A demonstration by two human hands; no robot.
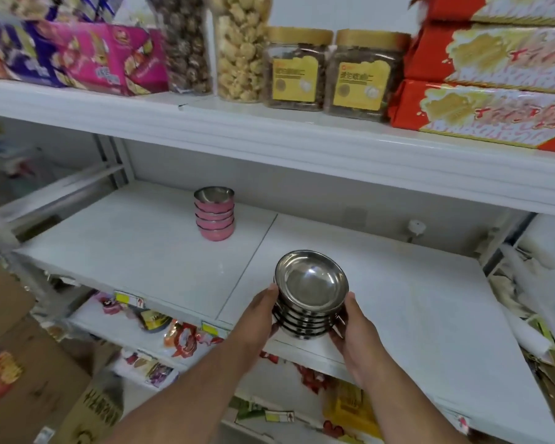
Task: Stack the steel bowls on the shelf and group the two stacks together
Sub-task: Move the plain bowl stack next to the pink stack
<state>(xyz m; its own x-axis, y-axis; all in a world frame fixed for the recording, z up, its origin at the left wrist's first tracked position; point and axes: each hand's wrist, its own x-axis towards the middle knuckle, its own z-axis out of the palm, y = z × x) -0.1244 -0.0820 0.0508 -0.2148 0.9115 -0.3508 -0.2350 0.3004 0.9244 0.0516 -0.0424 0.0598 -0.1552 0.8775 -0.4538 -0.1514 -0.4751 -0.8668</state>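
Observation:
A stack of several plain steel bowls (311,294) sits at the front edge of the white middle shelf (141,251), tilted a little toward me. My left hand (258,318) grips its left side and my right hand (354,328) grips its right side. A second stack of several pink-sided steel bowls (214,216) stands upright farther back and to the left on the same shelf, well apart from both hands.
The upper shelf (269,136) overhangs close above, loaded with jars (293,68), snack boxes and red packages (494,104). A small white knob (415,227) stands at the back right. Snack packets fill the lower shelf. Cardboard boxes (29,363) stand at the left.

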